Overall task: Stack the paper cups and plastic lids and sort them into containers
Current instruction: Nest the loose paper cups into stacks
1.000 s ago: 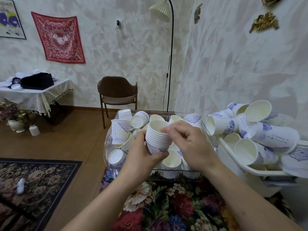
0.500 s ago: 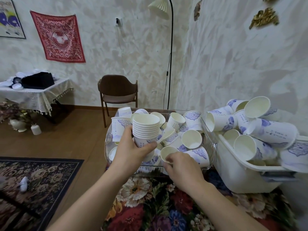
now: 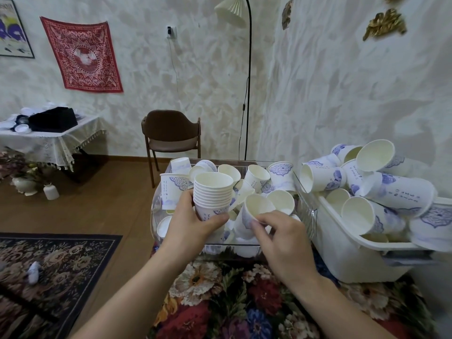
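Note:
My left hand (image 3: 189, 220) grips an upright stack of nested paper cups (image 3: 212, 192), white with blue prints, above a clear plastic bin (image 3: 307, 209). My right hand (image 3: 281, 237) pinches a single paper cup (image 3: 255, 210) by its lower wall, tilted, just right of the stack and over the bin. Several loose cups (image 3: 281, 173) lie jumbled inside the clear bin. No plastic lids are plainly visible near my hands.
A white tub (image 3: 347, 255) heaped with more paper cups (image 3: 401, 192) stands at the right against the wall. The bins sit on a floral cloth (image 3: 220, 302). Farther off are a brown chair (image 3: 171, 135), a floor lamp (image 3: 248, 94) and a lace-covered side table (image 3: 49, 140).
My right hand left the stack's rim, dipped into the clear bin, and has now lifted out a single cup. The stack in my left hand moved slightly left and stays upright.

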